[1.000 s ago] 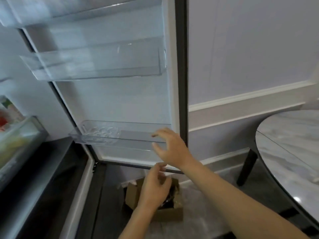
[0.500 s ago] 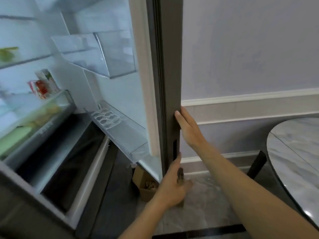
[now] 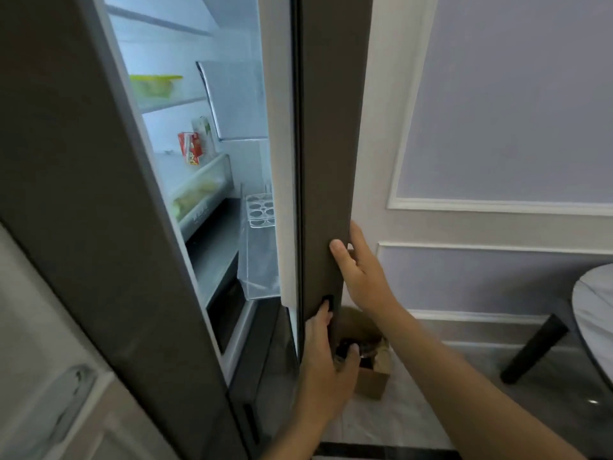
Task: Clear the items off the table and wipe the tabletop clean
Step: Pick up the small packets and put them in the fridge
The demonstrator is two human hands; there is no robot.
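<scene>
The fridge's right door (image 3: 326, 144) stands partly open, its dark outer edge facing me. My right hand (image 3: 361, 270) presses flat against that edge with straight fingers. My left hand (image 3: 326, 360) touches the door's lower edge near a small dark recess, fingers extended, thumb out to the side. Inside the lit fridge sit a red carton (image 3: 190, 149) and a green-lidded container (image 3: 156, 86) on shelves. The marble round table (image 3: 597, 313) shows only its left rim at the far right.
The fridge's left door (image 3: 99, 227) fills the left side close to me. A cardboard box (image 3: 371, 363) lies on the floor behind the right door, by the panelled wall (image 3: 497, 227). A dark table leg (image 3: 530, 350) slants down at the right.
The right door has swung toward shut, narrowing the gap. Both hands moved from the door's inner shelf onto its outer edge and stay pressed there.
</scene>
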